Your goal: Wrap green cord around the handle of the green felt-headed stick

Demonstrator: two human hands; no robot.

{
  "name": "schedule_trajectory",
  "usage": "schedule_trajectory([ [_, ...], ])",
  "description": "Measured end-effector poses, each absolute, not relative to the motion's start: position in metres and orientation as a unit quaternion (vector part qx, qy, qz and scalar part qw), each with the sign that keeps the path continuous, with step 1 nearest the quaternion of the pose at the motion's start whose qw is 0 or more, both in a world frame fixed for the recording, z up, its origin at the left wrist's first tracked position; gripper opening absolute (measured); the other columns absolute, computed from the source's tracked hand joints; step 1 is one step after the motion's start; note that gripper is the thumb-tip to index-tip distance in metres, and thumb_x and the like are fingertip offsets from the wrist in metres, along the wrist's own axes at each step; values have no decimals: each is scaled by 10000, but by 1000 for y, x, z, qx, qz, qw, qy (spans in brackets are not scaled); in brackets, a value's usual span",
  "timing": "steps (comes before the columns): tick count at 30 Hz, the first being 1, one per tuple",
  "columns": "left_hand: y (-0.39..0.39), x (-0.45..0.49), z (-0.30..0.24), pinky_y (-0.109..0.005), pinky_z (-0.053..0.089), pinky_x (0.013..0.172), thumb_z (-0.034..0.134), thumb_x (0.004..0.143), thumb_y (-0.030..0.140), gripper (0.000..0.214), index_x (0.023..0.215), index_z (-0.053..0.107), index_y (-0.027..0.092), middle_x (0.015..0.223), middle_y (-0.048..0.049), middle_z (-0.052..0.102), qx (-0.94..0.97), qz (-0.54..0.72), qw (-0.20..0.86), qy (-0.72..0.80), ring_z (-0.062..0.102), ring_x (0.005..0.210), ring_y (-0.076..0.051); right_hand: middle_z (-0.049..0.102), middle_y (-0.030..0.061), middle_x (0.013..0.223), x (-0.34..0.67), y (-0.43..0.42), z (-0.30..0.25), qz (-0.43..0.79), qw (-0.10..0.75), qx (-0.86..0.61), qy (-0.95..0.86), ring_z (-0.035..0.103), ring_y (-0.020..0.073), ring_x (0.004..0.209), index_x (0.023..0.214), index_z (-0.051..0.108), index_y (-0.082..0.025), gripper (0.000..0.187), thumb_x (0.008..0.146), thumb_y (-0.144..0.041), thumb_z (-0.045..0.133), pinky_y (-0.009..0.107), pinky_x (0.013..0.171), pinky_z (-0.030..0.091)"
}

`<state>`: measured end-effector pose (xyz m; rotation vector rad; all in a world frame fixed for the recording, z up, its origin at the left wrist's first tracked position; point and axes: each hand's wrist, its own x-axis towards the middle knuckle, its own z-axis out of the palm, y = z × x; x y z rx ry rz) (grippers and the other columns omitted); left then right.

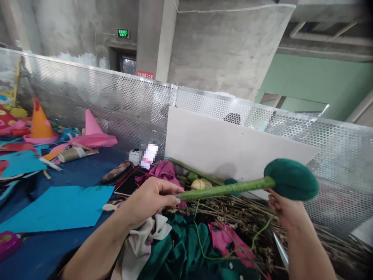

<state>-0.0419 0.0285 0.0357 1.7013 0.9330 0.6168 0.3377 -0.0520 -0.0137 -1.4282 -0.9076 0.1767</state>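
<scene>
One stem [224,190]: pinched by left hand [153,198] — closure of right hand [287,210] unclear.
Slack thread [201,246]: could be snagged by twigs [237,210].

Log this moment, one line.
left hand: pinching stem | right hand: by green oval at stem's end | below: green cloth, twigs

From close above the blue surface [48,251], 1 head-worn camera faces forward and down toward the perforated barrier [136,107].
</scene>
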Motion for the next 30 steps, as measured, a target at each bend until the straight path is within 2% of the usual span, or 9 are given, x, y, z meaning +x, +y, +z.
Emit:
schedule_trajectory([
  [3, 27, -38, 31, -208, 276, 445, 663, 670, 287, 406, 1026, 739, 106, 560, 7, 600, 682, 291, 548, 386, 369, 435, -65, 518, -6, 428, 326, -51, -12, 37, 565, -714, -412, 417, 137, 372, 532, 665, -217, 210, 548, -385, 789, 253, 375, 285],
  [7, 20, -28, 26, -202, 235, 432, 658, 687, 269, 378, 1024, 739, 118, 533, 21, 580, 654, 316, 573, 379, 347, 431, -63, 718, 72, 920, 274, -48, -6, -66, 451, -713, -533, 644, 238, 736, 784, 727, -249, 191, 734, -420, 659, 318, 633, 483],
  [11, 12, -21, 24, -197, 231, 436, 660, 698, 237, 320, 986, 754, 135, 506, 42, 557, 648, 322, 585, 366, 338, 428, -55, 691, 74, 1077, 189, -46, -12, 128, 481, -555, -666, 609, 245, 1066, 1095, 666, -229, 302, 884, -399, 533, 361, 963, 446],
  [14, 10, -18, 25, -194, 254, 433, 662, 696, 210, 308, 979, 757, 134, 521, 44, 573, 639, 331, 588, 371, 337, 425, -52, 694, 43, 851, 146, -50, -24, 209, 461, -516, -691, 645, 206, 839, 954, 672, -195, 217, 884, -370, 565, 295, 787, 511],
  [17, 11, -17, 26, -192, 294, 442, 677, 688, 202, 297, 964, 759, 130, 537, 43, 585, 620, 346, 593, 379, 366, 436, -58, 544, -3, 612, 131, -58, -30, 126, 480, -532, -686, 525, 142, 566, 660, 578, -192, 313, 924, -343, 506, 233, 529, 425],
  [20, 13, -14, 23, -189, 342, 464, 675, 681, 189, 270, 928, 762, 125, 548, 35, 604, 597, 358, 615, 371, 428, 463, -70, 571, 58, 812, 131, -64, -29, 36, 563, -489, -666, 587, 196, 806, 699, 582, -205, 303, 953, -319, 463, 280, 673, 465],
  [23, 13, -9, 18, -189, 388, 504, 689, 652, 173, 247, 883, 760, 123, 586, 23, 643, 572, 357, 643, 364, 502, 518, -85, 612, 91, 955, 132, -62, -28, 92, 617, -376, -685, 584, 255, 1024, 758, 608, -223, 307, 973, -352, 430, 373, 843, 479],
  [27, 11, -3, 13, -208, 431, 561, 686, 642, 147, 207, 834, 758, 115, 652, 0, 690, 580, 346, 634, 377, 560, 584, -109, 521, 16, 642, 130, -55, -34, 196, 653, -299, -667, 553, 178, 654, 708, 515, -213, 382, 998, -401, 354, 315, 634, 466],
  [30, 9, -2, 11, -228, 448, 581, 680, 669, 168, 209, 854, 759, 111, 615, -2, 679, 598, 338, 610, 396, 570, 576, -122, 430, -11, 600, 127, -56, -42, 103, 628, -369, -677, 436, 136, 554, 683, 460, -207, 353, 997, -348, 377, 259, 516, 342],
])
